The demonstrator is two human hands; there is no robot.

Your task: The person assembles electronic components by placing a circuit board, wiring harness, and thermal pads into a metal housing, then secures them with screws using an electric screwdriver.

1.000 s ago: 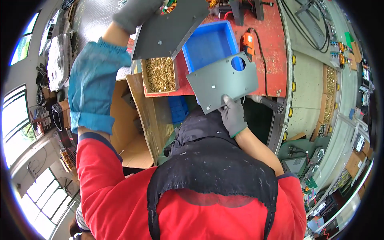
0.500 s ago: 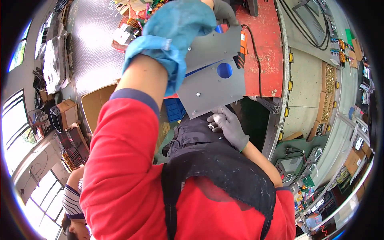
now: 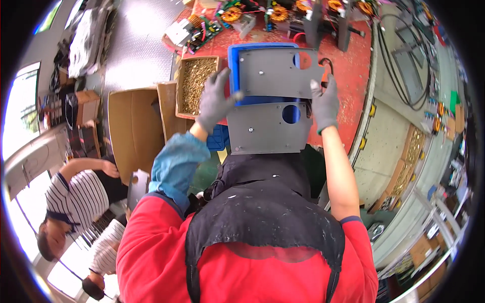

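Two flat grey metal plates lie before me, the far plate (image 3: 278,76) on a blue tray (image 3: 234,65) and the near plate (image 3: 268,136) closer to my body. Each has a large round hole and small screws or studs on its face. My left hand (image 3: 217,101), in a grey glove, is just left of the plates with fingers apart and nothing in it. At the far plate's right edge is my gloved right hand (image 3: 325,103), thumb and fingers apart; whether it touches the plate is unclear. An orange power tool (image 3: 325,76) is partly hidden behind it.
An open box of small brass-coloured parts (image 3: 199,76) stands left of the tray, near a cardboard box (image 3: 134,118). Circuit boards with copper coils (image 3: 232,14) line the back of the red table (image 3: 348,76). Two people in striped shirts (image 3: 86,194) are at far left.
My left hand has drawn back from its far reach to the plates' left side. The right hand has risen from the near edge to the right. The plates now sit straighter.
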